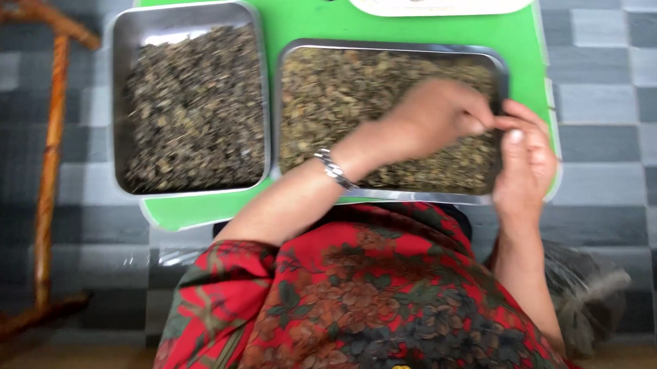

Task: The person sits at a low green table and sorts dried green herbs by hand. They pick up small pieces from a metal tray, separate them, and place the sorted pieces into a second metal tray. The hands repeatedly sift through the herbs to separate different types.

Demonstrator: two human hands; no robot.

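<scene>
A: What's in the right-hand metal tray (493, 61)?

B: Heap of dried leaves (340, 89), olive-brown, crumpled, small bits w/ pale flecks. Fills the tray nearly edge to edge. Tray is rectangular, shiny steel, rounded corners, sits on a green table (315, 21).

A: Hands?

B: Left hand (435, 115) is over the leaves at the tray's right end, fingers curled in and pinched together. Looks like it's nipping a bit of leaf, but pic is blurry, can't tell what's between the fingertips. Metal watch (335, 170) on that wrist.

A: And the other?

B: Right hand (524, 159) is at the tray's right rim, fingers bent, thumb up, fingertips touching the left hand's. Partly cupped, not fully closed. Can't tell if anything's held in it.

A: 2nd tray?

B: Left metal tray (123, 39), same kind, just beside the first, also on the green top. Holds a darker pile (195, 109) of dried leaves, grey-brown, finer look. Bare metal shows along its top edge.

A: Anything else?

B: White tray (482, 4) at the top edge w/ a little brownish stuff on it, mostly cut off. Person wears a red floral garment (369, 299). Wooden frame (47, 151) at left, grey checked floor (608, 58) around.
</scene>
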